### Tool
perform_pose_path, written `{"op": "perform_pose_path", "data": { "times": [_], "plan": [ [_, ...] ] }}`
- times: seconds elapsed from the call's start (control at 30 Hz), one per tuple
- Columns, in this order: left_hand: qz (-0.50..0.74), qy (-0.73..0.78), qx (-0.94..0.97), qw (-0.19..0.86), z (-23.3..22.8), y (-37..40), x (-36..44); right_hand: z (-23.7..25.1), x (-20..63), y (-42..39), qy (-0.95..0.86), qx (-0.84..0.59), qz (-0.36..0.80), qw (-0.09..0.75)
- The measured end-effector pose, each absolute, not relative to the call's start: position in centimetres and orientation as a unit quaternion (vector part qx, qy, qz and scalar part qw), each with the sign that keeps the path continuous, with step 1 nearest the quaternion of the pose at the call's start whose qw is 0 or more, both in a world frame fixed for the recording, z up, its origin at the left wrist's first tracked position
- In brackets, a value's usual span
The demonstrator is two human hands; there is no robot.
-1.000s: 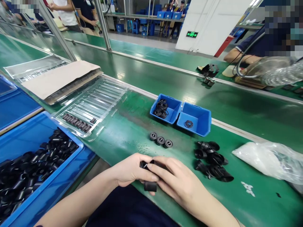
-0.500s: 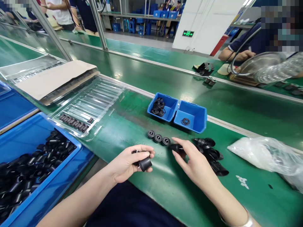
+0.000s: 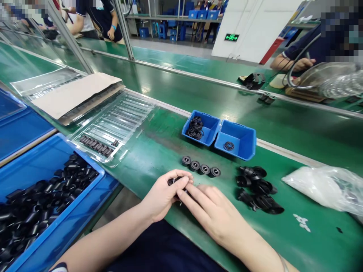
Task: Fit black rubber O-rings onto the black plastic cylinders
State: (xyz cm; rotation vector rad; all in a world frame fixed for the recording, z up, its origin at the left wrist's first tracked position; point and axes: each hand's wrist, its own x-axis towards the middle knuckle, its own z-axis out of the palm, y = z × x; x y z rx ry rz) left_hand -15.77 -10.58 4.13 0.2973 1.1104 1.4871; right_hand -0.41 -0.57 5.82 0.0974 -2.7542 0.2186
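So the whole bench is a green conveyor table (image 3: 198, 241), with a second belt running past on the far side where another person's forearm (image 3: 286, 64) rests by a metal bowl. Biggest thing near me is the blue crate (image 3: 56, 230) on the left, heaped with black plastic sleeves, probably parked there so the left hand can grab stock without reaching far. Beyond it sits a clear blister tray (image 3: 113, 126) with one short row of finished-looking pieces in its near-left slots, and a sheet of cardboard (image 3: 73, 94) covering more trays farther back.

On the far right there's a crumpled plastic bag (image 3: 326, 187). Middle far: two small blue bins (image 3: 241, 151), the left one full of black O-rings, the right one nearly bare with a ring or two. Just to the right of the hands lies a loose pile of black caps (image 3: 258, 192).

Four small black bushings (image 3: 200, 169) stand in a neat row just beyond the hands, open ends up, looks like a staging line.

Both hands meet at the near edge. The left hand (image 3: 164, 196) is curled around a small black part (image 3: 173, 181), pinching it steady, while the right hand (image 3: 215, 215) lays its fingers across it, mostly hiding it. Can't tell whether the right is actually gripping anything. Nothing blocks the reach to bins or pile.
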Motion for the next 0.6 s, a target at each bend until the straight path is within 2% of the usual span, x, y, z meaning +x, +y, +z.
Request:
{"op": "perform_pose_path", "data": {
  "times": [0.1,0.2,0.3,0.43,0.5,0.6],
  "plan": [
    [0.661,0.486,0.132,0.557,4.0,-10.4,-14.8,5.4,-0.5,-0.9,-0.977,0.075,0.001,0.201],
    [0.665,0.479,0.120,0.561,3.8,-10.3,-14.4,5.2,0.0,-0.6,-0.972,0.085,0.035,0.218],
    [0.669,0.468,0.095,0.570,3.8,-10.5,-14.5,5.1,0.9,0.3,-0.939,-0.060,0.198,0.276],
    [0.672,0.474,0.080,0.564,4.2,-10.9,-15.2,5.0,2.0,1.9,-0.731,-0.325,0.516,0.308],
    [0.664,0.476,0.077,0.572,4.4,-11.1,-15.5,4.9,2.4,2.5,-0.619,-0.359,0.631,0.299],
    [0.652,0.473,0.072,0.588,4.3,-11.1,-15.6,4.7,2.8,2.8,-0.538,-0.358,0.708,0.285]
  ]
}}
